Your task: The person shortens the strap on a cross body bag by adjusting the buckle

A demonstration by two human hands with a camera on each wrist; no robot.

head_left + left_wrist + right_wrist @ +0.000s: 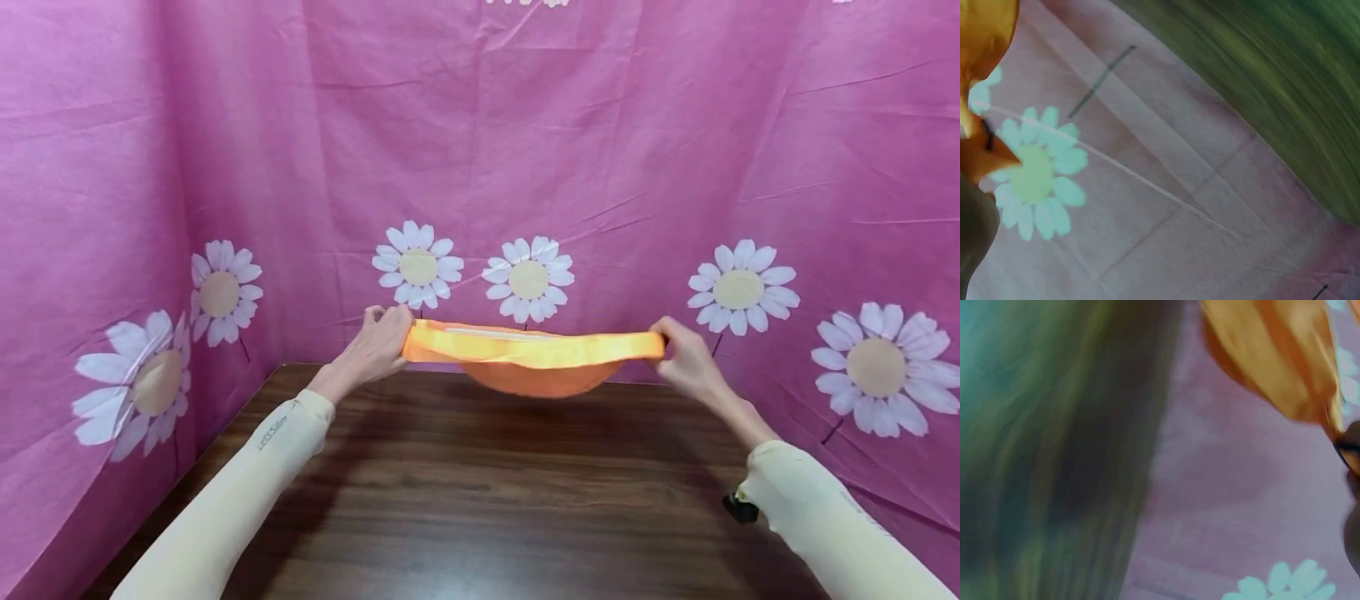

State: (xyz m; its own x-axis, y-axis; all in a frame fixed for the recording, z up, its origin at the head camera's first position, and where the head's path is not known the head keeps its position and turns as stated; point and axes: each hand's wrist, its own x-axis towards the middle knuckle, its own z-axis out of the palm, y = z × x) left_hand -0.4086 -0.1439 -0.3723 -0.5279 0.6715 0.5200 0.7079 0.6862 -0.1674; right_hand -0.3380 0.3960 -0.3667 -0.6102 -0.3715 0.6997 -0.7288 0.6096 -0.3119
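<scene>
An orange fabric piece (536, 350) is stretched between my two hands above the far part of the table. Its upper band runs nearly straight across, and a rounded fold sags below the middle. My left hand (378, 340) grips the left end, while the right hand (684, 354) pinches the opposite end. In the left wrist view the orange fabric (988, 31) shows at the left edge, bunched close to the hand. The right wrist view has the fabric (1272, 356) hanging at upper right, gathered toward the fingers. A thin white strip shows along its top edge.
A dark wood-grain table (480, 500) lies below the hands. Pink curtain (480, 150) printed with white daisies hangs behind it and at both sides. A small black object (741, 507) is at the right sleeve's cuff.
</scene>
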